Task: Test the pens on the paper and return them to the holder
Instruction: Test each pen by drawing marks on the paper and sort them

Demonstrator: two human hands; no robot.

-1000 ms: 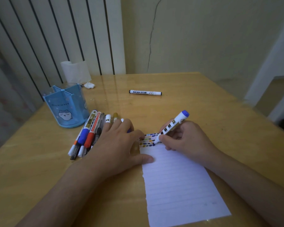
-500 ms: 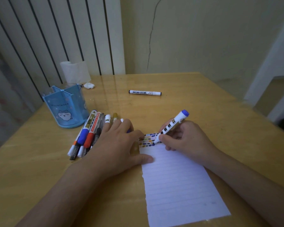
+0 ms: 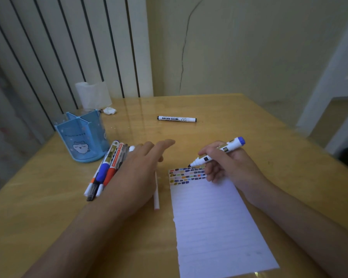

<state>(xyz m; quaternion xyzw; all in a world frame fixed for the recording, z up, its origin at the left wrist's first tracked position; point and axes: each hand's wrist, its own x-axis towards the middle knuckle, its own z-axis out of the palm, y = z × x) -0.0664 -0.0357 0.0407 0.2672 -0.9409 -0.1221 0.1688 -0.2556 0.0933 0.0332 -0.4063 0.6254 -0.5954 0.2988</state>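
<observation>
The right hand [image 3: 227,163] curls its grip round a white marker [image 3: 215,154] with a blue end. Its dark tip points down, just above the colored marks at the top of the paper [image 3: 215,217]. The left hand [image 3: 141,169] floats flat, fingers loose, over the pile of pens [image 3: 107,169] on the desk [image 3: 279,167]. The blue holder [image 3: 81,137] stands beside the pile.

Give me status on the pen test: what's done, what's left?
Done: several rows of coloured test marks fill the top of the paper. In hand: the right hand grips an uncapped blue-ended marker, tip just above the marks; the left hand is open. Left: the blue holder looks empty; a bunch of pens and a black marker lie on the table.
</observation>
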